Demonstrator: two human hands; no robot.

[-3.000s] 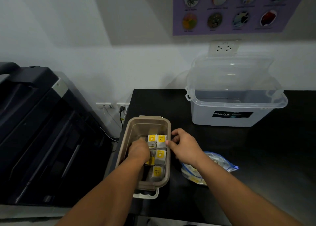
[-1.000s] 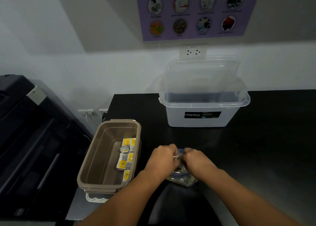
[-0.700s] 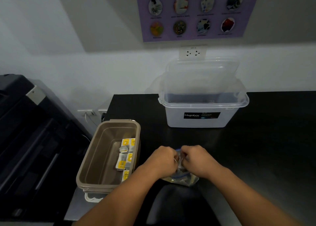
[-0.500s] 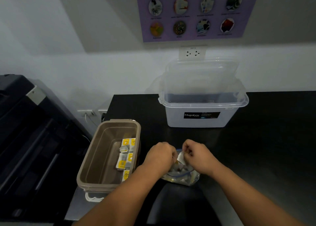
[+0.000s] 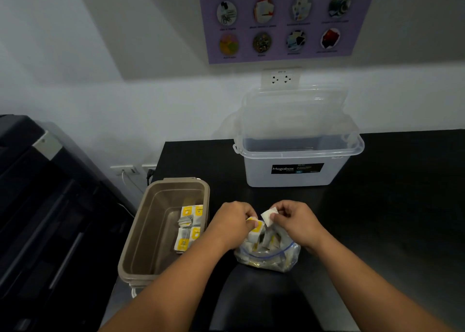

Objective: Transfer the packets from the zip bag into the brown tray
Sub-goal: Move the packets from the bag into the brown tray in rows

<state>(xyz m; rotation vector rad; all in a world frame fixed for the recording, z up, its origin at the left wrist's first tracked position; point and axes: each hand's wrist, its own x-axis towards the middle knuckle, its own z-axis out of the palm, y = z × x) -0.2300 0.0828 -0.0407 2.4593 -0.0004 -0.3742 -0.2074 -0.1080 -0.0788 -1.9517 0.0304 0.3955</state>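
Brown rectangular plastic tray sits at the left edge of the black desk, yellow-and-white packets along its right wall. Just right lies the clear zip bag; above it your left hand pinches a yellow-labelled packet, your right hand a white packet.

One brown tray, one zip bag, one clear box, one left hand, one right hand, packets beyond counting
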